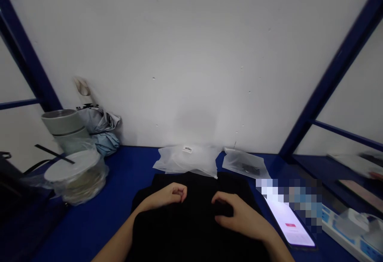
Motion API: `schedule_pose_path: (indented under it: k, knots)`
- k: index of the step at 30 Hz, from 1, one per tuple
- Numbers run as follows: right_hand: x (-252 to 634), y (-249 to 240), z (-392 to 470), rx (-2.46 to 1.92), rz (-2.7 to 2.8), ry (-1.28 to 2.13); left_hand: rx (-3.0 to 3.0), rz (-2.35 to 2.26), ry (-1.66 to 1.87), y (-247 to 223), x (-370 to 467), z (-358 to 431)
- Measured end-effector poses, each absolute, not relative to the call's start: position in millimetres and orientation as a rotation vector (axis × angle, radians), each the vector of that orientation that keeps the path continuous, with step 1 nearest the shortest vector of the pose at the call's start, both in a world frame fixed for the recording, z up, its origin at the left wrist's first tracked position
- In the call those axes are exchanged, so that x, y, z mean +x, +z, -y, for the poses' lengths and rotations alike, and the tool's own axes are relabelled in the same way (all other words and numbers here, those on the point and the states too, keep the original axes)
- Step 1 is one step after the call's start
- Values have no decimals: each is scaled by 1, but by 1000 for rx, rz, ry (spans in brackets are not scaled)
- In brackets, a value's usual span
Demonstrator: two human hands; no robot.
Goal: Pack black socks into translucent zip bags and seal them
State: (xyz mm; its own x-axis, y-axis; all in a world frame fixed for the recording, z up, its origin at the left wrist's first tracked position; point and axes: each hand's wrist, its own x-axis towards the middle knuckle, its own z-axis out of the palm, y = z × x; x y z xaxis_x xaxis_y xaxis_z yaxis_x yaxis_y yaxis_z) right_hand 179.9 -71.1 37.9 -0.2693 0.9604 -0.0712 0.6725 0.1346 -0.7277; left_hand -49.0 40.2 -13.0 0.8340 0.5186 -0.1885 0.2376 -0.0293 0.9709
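Observation:
A piece of black cloth (197, 218), probably a garment, lies folded in front of me on the blue table. Over its left part is my left hand (175, 194), fingers loosely bent, with nothing visible in it. My right hand (231, 212) is above the right part, thumb and fingers apart in a C shape around nothing. Whether either hand touches the cloth is hard to tell, as it is so dark. Just behind the cloth lies a frosted plastic bag (188, 160) with a barcode label (187, 149). To its right is a smaller frosted bag (247, 164) with something dark inside.
A lit phone (289, 218) lies at the right beside a white and blue power strip (344, 230). At left stand a plastic-wrapped tub (80, 178), a pale green cup (64, 124) and a folded umbrella (101, 124). A white panel (194, 62) closes the back.

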Motion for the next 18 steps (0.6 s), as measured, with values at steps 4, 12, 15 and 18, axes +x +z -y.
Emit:
schedule_pose_path:
  k: [4,12,15,18]
  knots:
    - [182,27,108,-1712,1887,705,1546,-584,239,-4,-50,-36]
    - [220,-15,141,-1746,2012,440,1928,-908,281,46,-95,-14]
    - [228,-24,140,-1711,2022,358,1995,-1105,183,55,-119,14]
    - [228,-25,135,-1676,2021,326,1988,-1284,176,44,-132,38]
